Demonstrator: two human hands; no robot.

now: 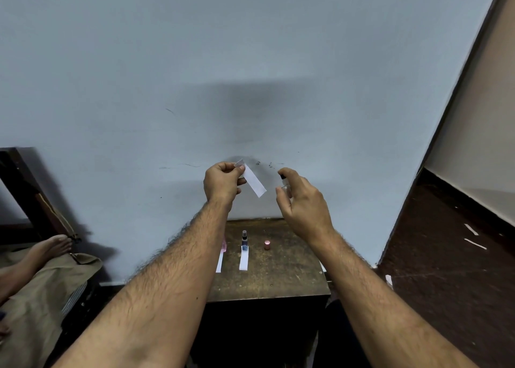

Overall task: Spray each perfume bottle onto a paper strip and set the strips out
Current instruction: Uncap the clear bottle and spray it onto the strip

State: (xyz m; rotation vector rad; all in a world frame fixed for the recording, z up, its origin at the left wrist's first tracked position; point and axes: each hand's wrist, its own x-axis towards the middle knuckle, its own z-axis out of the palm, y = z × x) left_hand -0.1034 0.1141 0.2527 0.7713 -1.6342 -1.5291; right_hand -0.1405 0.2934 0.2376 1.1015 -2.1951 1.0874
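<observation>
My left hand (223, 182) pinches a white paper strip (255, 181) by its top end, raised in front of the blue wall; the strip hangs slanting down to the right. My right hand (302, 200) grips a small clear spray bottle (284, 182) with a black nozzle, its nozzle a short gap to the right of the strip. Below, on the small brown table (278, 278), a blue bottle (244, 241) stands at the top of a white strip (243, 260). A pink bottle (223, 245), partly hidden by my left forearm, stands above another strip (219, 262). A pink cap (267, 245) stands alone.
The table stands against the blue wall (250, 75). A dark brown floor (446, 284) at the right has paper scraps (475, 243) on it. A person's bare foot (50, 249) rests on tan cloth at the left, beside a dark wooden frame (25, 189).
</observation>
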